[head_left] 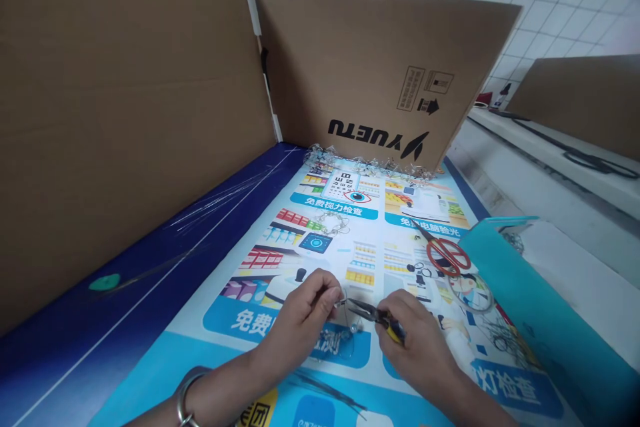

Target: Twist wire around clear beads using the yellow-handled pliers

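Left hand (295, 320) pinched a thin wire piece (341, 301) between its fingertips | right hand (415, 340) closed around yellow-handled needle-nose pliers (367, 311), tips just beside the wire | red-handled scissors (445, 257) lay ahead of the right hand on a printed poster (240, 323)

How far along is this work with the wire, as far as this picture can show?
Done, it seems: shiny tangled wire pieces lie along the far edge of the printed mat. In hand: the left hand pinches a small wire piece, and the right hand holds needle-nose pliers at it. Left, probably: loose dark wires lie near the wrists; how much remains, I cannot tell.
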The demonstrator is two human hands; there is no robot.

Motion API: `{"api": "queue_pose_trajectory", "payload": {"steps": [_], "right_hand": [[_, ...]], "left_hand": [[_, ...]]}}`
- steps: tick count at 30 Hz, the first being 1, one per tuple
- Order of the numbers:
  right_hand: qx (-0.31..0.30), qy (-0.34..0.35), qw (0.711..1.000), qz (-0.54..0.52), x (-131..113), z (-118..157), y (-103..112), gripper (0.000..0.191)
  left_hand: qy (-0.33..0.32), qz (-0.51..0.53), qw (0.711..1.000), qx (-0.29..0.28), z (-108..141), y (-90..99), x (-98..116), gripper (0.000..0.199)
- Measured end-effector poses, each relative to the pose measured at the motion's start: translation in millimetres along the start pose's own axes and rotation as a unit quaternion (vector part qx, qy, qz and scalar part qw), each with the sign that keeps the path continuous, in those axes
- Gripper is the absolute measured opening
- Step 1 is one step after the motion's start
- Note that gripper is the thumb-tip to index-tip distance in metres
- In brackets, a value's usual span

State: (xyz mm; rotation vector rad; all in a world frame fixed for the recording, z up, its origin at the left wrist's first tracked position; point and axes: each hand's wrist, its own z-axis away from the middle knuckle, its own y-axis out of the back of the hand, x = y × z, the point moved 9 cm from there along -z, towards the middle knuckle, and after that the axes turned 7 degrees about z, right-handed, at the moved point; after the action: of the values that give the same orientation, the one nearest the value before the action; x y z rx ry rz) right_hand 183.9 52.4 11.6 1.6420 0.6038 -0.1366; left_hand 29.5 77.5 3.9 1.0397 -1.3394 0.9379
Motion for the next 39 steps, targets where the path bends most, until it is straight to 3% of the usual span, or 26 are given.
{"api": "queue_pose_trajectory", "payload": {"steps": [8,20,39], "right_hand": [[0.033,0.026,0.998,0.045,-5.0,3.4,3.1,0.011],[0.036,0.031,0.997,0.061,-8.0,5.4,5.5,0.011],[0.039,0.047,0.995,0.079,-8.4,7.1,7.4,0.009]], "left_hand": [[-0.034,-0.052,0.998,0.024,3.4,1.7,7.8,0.017],[-0.066,-0.092,0.993,0.012,6.0,-2.6,10.3,0.015],[-0.086,-0.074,0.993,-0.010,5.9,-6.1,13.2,0.016]]}}
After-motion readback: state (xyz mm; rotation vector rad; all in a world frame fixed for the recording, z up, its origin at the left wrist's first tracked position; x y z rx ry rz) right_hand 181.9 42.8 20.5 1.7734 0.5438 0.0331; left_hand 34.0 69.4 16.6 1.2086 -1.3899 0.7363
